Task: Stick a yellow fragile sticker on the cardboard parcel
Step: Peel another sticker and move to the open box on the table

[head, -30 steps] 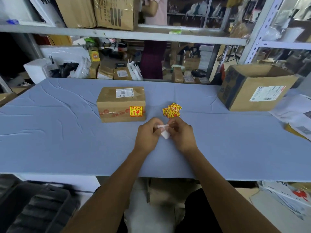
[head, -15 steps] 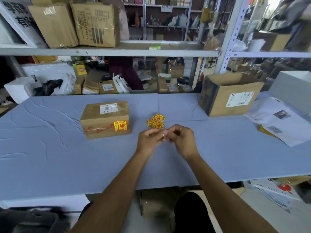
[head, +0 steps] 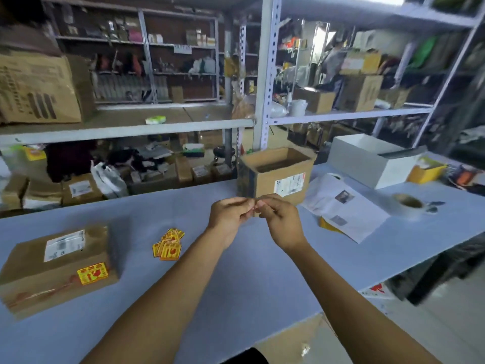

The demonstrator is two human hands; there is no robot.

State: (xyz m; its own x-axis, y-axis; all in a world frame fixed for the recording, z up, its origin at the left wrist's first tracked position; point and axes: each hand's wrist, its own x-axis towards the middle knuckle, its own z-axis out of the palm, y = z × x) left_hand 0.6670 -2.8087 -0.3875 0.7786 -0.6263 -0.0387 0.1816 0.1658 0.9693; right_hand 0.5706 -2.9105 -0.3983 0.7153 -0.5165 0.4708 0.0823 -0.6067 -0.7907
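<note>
The sealed cardboard parcel (head: 52, 271) lies at the near left of the blue table (head: 249, 279). A yellow fragile sticker (head: 92, 273) sits on its front face, and a white shipping label is on top. A loose pile of yellow stickers (head: 168, 245) lies on the table to the parcel's right. My left hand (head: 231, 216) and my right hand (head: 280, 222) are raised above the table's middle with their fingertips pinched together. The small white paper scrap between them is almost wholly hidden by the fingers.
Behind my hands stands an open cardboard box (head: 278, 174) with a label. To its right lie printed papers (head: 343, 206), a tape roll (head: 406, 204) and an open white box (head: 367, 164). Cluttered metal shelves (head: 265, 74) rise behind the table.
My head has turned up and to the right, so the parcel and sticker pile have slid toward the lower left. Both hands have lifted off the table, still pinched together on the white scrap.
</note>
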